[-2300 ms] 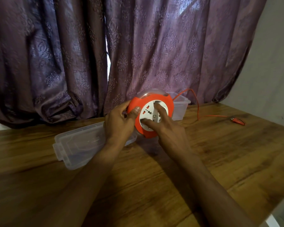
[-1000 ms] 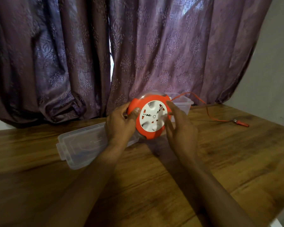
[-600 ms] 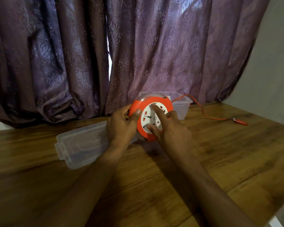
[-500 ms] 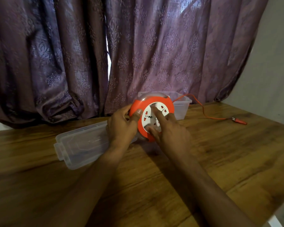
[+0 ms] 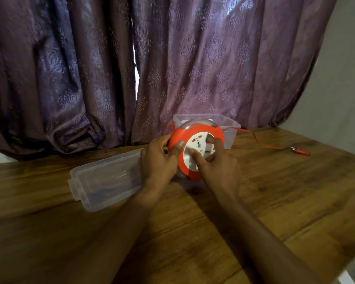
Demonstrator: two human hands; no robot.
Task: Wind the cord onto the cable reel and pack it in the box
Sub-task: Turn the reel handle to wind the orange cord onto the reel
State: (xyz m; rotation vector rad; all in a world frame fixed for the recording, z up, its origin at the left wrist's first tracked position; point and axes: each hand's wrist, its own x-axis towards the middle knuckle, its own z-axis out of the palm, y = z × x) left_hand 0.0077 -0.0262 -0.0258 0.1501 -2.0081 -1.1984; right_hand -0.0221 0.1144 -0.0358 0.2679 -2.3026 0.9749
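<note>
An orange cable reel (image 5: pixel 195 133) with a white socket face stands upright on the wooden table (image 5: pixel 275 201). My left hand (image 5: pixel 159 160) grips its left rim, thumb on the orange edge. My right hand (image 5: pixel 217 162) presses several fingertips on the white socket disc. A thin orange cord (image 5: pixel 262 142) runs from behind the reel to the right and ends in an orange plug (image 5: pixel 301 151) lying on the table. A clear plastic box (image 5: pixel 229 128) sits just behind the reel.
A clear plastic lid (image 5: pixel 103 179) lies flat to the left of the reel. Purple curtains (image 5: pixel 172 68) hang along the table's far edge. A pale wall is at the right, and the table's right corner is at the lower right.
My right hand went from the reel's right side back onto the white disc and has turned it. The loose cord is shorter and the plug lies slightly closer.
</note>
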